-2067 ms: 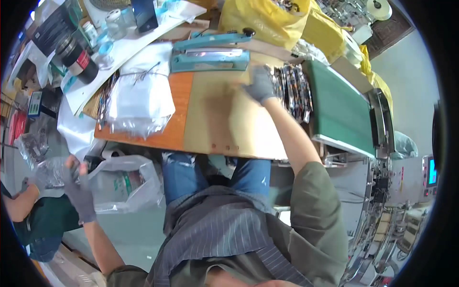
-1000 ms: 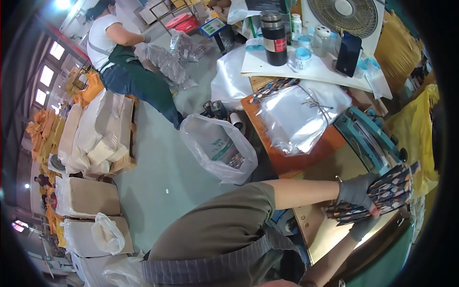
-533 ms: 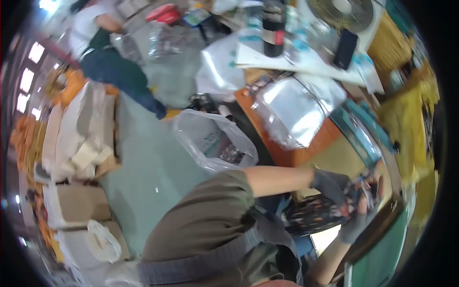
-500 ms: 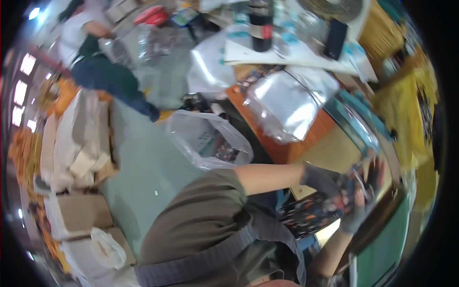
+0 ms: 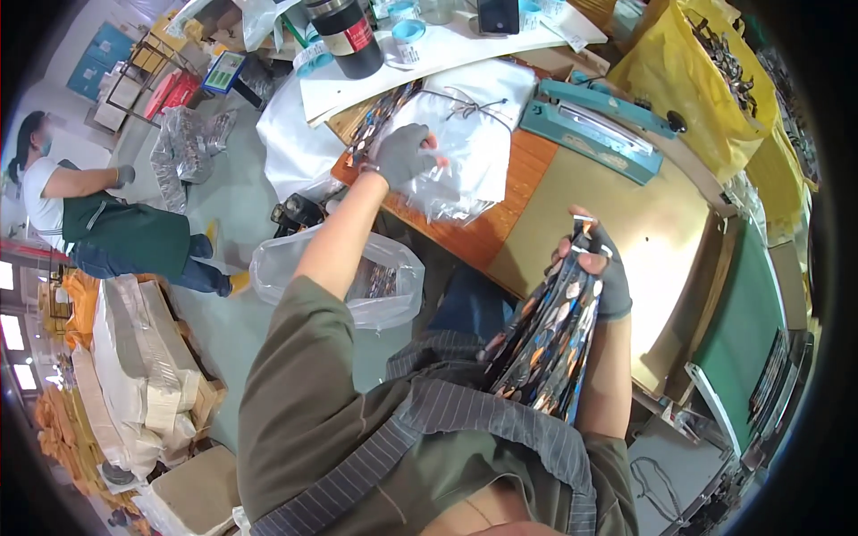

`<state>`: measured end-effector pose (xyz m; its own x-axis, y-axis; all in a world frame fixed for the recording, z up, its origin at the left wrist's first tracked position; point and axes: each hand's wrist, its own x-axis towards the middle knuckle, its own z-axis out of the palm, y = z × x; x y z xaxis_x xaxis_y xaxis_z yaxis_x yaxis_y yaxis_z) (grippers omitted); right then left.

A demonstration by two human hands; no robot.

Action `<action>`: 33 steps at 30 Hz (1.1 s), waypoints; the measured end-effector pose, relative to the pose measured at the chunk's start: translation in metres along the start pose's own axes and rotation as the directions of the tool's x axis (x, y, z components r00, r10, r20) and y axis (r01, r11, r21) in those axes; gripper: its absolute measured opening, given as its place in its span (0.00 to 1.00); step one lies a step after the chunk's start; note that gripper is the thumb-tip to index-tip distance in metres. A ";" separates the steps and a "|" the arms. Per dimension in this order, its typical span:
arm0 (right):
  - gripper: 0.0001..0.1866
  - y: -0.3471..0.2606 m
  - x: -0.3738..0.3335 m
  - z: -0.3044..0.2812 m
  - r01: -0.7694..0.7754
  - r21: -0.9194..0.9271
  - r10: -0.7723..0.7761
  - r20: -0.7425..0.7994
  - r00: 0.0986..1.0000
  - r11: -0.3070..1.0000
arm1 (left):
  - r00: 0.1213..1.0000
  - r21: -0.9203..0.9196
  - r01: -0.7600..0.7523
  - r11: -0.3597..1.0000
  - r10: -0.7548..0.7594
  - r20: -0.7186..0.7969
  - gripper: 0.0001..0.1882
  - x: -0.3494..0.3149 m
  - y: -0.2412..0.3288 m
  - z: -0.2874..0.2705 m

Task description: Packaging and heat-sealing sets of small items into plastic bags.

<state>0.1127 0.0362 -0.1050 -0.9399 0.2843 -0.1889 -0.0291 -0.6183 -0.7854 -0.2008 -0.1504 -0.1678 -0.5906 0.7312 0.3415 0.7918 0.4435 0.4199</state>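
Note:
My right hand (image 5: 601, 272), in a grey fingerless glove, grips a bundle of black patterned strips (image 5: 554, 330) near its upper end. The strips are long and flat, with white, orange and blue flecks, and hang down against my forearm. My left hand (image 5: 402, 154), gloved the same way, is over the stack of clear plastic bags (image 5: 474, 134) at the left part of the table. Its thumb and fingertips are apart and touch or nearly touch the plastic. More patterned strips (image 5: 380, 116) lie just beyond that hand, partly covered.
A teal heat sealer (image 5: 594, 134) stands behind the tan board (image 5: 617, 205). On a white shelf (image 5: 447, 55) are a dark bottle (image 5: 349, 40), a phone and tape rolls. An open plastic bag (image 5: 340, 308) sits low at left. A co-worker (image 5: 116, 210) stands far left; yellow sacks (image 5: 688, 89) at right.
My left hand has left the bundle and moved left to the plastic bags. The right hand keeps the strips, now held more upright. The head view has turned.

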 end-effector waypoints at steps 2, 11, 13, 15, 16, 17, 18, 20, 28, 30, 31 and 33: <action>0.44 0.003 0.005 -0.001 -0.053 -0.019 0.053 0.026 0.998 0.998 | 0.961 0.025 -0.023 0.999 0.015 0.278 0.16 0.015 -0.001 -0.004; 0.35 -0.003 -0.004 0.003 -0.029 -0.006 0.029 0.006 1.000 1.000 | 0.977 -0.747 0.009 0.664 -0.166 -0.136 0.13 -0.031 0.184 -0.007; 0.28 0.000 0.002 0.007 0.082 -0.152 -0.079 0.030 0.996 0.985 | 0.952 -0.591 -0.237 0.771 0.063 -0.299 0.13 -0.052 0.217 0.020; 0.21 0.000 -0.003 -0.020 -0.085 -0.265 0.065 -0.084 0.994 0.961 | 0.982 -0.749 -0.031 0.661 -0.119 -0.146 0.15 -0.058 0.212 0.037; 0.19 0.004 -0.009 -0.037 -0.067 -0.124 0.049 -0.145 0.988 0.990 | 0.953 -0.906 0.174 0.385 -0.298 0.056 0.15 -0.056 0.213 0.033; 0.16 0.008 -0.019 -0.053 -0.038 0.020 0.042 -0.210 0.977 0.999 | 0.867 -0.936 0.350 0.048 -0.396 0.304 0.16 -0.045 0.226 0.013; 0.24 0.002 -0.032 -0.057 0.003 0.082 0.015 -0.215 0.976 0.997 | 0.779 -0.873 0.484 0.066 -0.487 0.395 0.18 -0.031 0.225 0.001; 0.39 -0.011 -0.049 -0.057 0.110 0.139 -0.104 -0.048 0.993 0.984 | 0.907 -0.844 0.339 0.415 -0.382 0.177 0.17 -0.003 0.211 0.016; 0.34 0.039 -0.018 -0.100 0.220 0.133 -0.236 0.119 0.964 0.966 | 0.574 -0.386 -0.791 0.474 0.792 -0.205 0.16 -0.046 0.284 0.001; 0.38 0.014 -0.059 -0.035 0.163 0.368 -0.205 0.078 0.976 0.915 | 0.931 -0.705 -0.157 0.692 0.341 0.128 0.19 -0.077 0.253 0.013; 0.39 0.030 -0.080 -0.031 0.164 0.163 -0.145 -0.120 0.982 0.973 | 0.954 -0.687 -0.253 0.682 0.292 -0.063 0.22 -0.106 0.252 0.029; 0.43 0.064 -0.121 -0.021 0.172 0.219 -0.173 -0.015 0.985 0.960 | 0.983 -0.779 -0.144 0.610 0.182 -0.040 0.24 -0.153 0.255 0.033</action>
<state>0.2316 -0.0220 -0.1445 -0.9155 0.3981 -0.0586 -0.2646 -0.7053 -0.6577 0.0967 -0.1323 -0.1410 -0.4426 0.7783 0.4454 0.4469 -0.2392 0.8620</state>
